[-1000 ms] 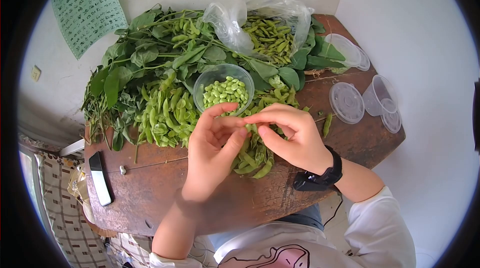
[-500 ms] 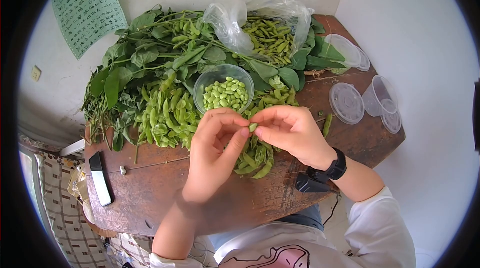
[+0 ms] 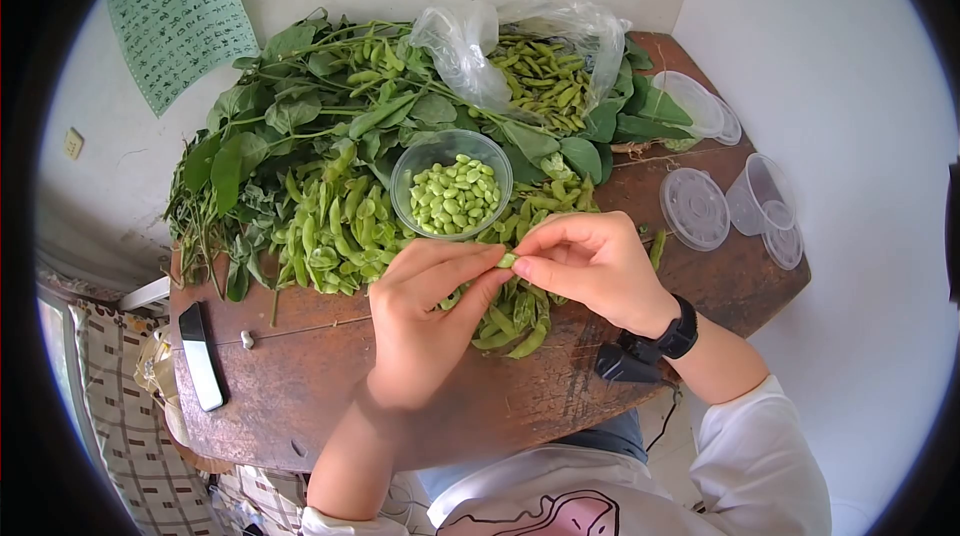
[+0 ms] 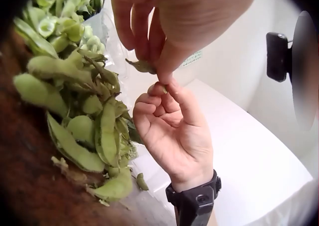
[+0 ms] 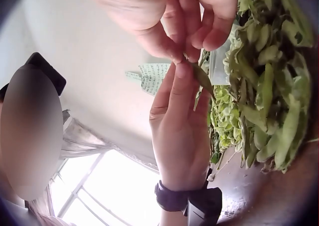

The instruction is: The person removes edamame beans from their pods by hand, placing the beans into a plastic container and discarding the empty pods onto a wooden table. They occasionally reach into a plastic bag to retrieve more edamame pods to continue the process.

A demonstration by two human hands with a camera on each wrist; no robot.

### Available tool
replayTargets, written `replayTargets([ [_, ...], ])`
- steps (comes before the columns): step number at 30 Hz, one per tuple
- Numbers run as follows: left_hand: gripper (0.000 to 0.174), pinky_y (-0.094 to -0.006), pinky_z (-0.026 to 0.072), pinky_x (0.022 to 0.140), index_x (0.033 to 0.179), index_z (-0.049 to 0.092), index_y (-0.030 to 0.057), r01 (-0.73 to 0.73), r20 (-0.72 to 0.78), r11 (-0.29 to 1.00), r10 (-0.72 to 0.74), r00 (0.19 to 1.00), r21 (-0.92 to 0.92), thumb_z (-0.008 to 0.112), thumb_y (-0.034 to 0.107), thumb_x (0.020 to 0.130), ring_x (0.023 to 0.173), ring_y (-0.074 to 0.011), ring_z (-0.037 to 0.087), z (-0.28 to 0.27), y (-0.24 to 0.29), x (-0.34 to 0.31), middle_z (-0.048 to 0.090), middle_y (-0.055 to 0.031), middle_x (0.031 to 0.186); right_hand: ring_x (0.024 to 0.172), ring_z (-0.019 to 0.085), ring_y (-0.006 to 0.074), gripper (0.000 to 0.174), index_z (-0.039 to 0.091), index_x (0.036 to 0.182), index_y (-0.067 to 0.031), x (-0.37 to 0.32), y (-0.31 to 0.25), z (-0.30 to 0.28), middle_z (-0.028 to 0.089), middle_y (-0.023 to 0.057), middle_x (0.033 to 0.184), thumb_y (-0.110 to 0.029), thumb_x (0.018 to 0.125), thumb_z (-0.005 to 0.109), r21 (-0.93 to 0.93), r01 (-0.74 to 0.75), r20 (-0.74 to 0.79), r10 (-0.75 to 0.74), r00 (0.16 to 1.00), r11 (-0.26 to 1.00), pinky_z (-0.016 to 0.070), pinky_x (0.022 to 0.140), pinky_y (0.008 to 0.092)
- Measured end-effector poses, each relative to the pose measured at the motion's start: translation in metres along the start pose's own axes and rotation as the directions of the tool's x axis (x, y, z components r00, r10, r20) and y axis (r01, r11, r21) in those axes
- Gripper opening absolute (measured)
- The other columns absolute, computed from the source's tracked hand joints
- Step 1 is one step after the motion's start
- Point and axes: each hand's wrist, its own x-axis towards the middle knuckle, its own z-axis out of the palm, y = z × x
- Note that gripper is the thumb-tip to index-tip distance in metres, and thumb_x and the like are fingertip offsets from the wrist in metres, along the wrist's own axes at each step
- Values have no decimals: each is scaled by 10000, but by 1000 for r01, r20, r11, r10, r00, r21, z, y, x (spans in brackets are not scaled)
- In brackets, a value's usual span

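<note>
At ten o'clock in the head view, a written-on green sheet (image 3: 185, 21); at eight, a phone (image 3: 204, 361); at three, a clear cup (image 3: 746, 196) beside a round lid (image 3: 695, 209).

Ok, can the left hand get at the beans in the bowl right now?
Probably yes: the bowl sits just beyond the left hand, uncovered, with nothing lying across the beans. The hand isn't free, though; it pinches a pod, so it would likely need to let go first.

You pinch a slim green bean pod (image 3: 508, 261) between your left hand (image 3: 425, 311) and right hand (image 3: 598, 274) — its pointed tip jutting past the left — above the brown wooden table (image 3: 300, 366), in from its near edge.
</note>
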Motion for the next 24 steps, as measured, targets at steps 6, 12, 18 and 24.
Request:
replayTargets([
  [6,216,-342,545,765,952,760,8,-2,25,998,4,1000,-59,799,-3,739,845,-260,695,-1,3,2,741,-121,932,900,636,94,156,671,1050,39,0,7,1,677,40,973,-20,908,692,76,66,24,-68,997,995,523,799,237],
  [12,155,-299,517,787,982,749,-2,53,53,997,-50,997,-52,722,24,832,863,-222,685,-1,4,3,739,-125,938,823,582,61,140,635,1022,18,3,12,5,637,3,913,-34,901,682,-40,121,-59,-123,991,992,494,744,231],
  [18,170,-280,479,697,1021,731,6,198,4,973,-199,980,-121,703,41,857,764,-173,614,-5,-1,7,714,-97,922,857,600,119,202,670,1040,-47,3,0,4,654,39,958,-7,842,670,-382,166,-124,-229,965,909,484,777,271],
  [24,188,-285,436,670,1012,734,43,161,-197,959,-116,973,233,739,55,824,785,-160,582,-7,-21,14,702,-62,934,1067,527,265,246,712,982,-84,7,12,-2,614,75,1102,6,779,606,-643,339,-71,-495,866,686,418,963,374],
])
